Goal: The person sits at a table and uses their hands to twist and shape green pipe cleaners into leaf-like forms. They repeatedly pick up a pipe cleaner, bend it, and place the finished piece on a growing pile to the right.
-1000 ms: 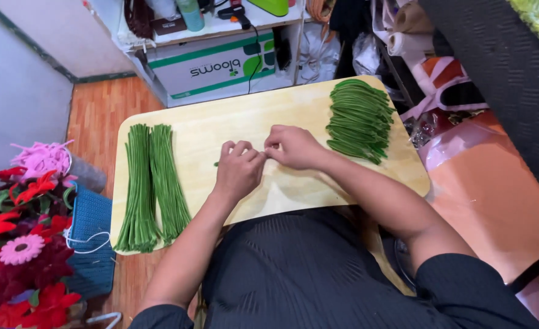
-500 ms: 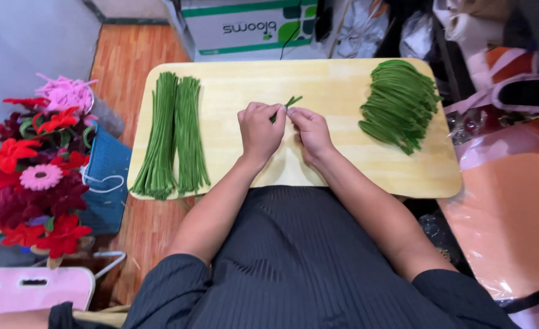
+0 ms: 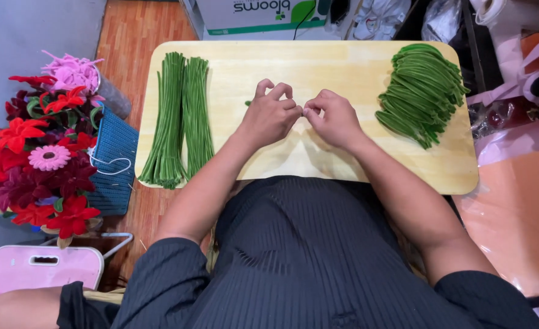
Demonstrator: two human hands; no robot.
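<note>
1. The wooden counter (image 3: pixel 306 164) is a pale board lying across the person's lap, and it carries everything being worked. It looks rigid and flat, a firm base for pressing small pieces against.
2. A heap of curved green stems (image 3: pixel 421 91) lies at the board's right end, loosely stacked and bent the same way. They appear to be fuzzy wire stems: light, soft on the outside, and likely to hold whatever bend they are given.
3. Two bundles of straight green stems (image 3: pixel 178 119) lie side by side at the left end, running from the far edge to the near edge. They too should be light and easily bent, best lifted near the middle so they do not sag or scatter.
4. Off the board to the left, a blue basket (image 3: pixel 114 161) stands on the floor beside a cluster of red and pink craft flowers (image 3: pixel 38 158); what is inside the basket cannot be seen.
5. The left hand (image 3: pixel 269 116) and the right hand (image 3: pixel 333 117) meet at mid-board, fingertips pinched together and touching.
6. A short green piece (image 3: pixel 248 103) just shows beside the left hand; the rest is hidden by the fingers, so whether either hand clamps it cannot be told.
</note>
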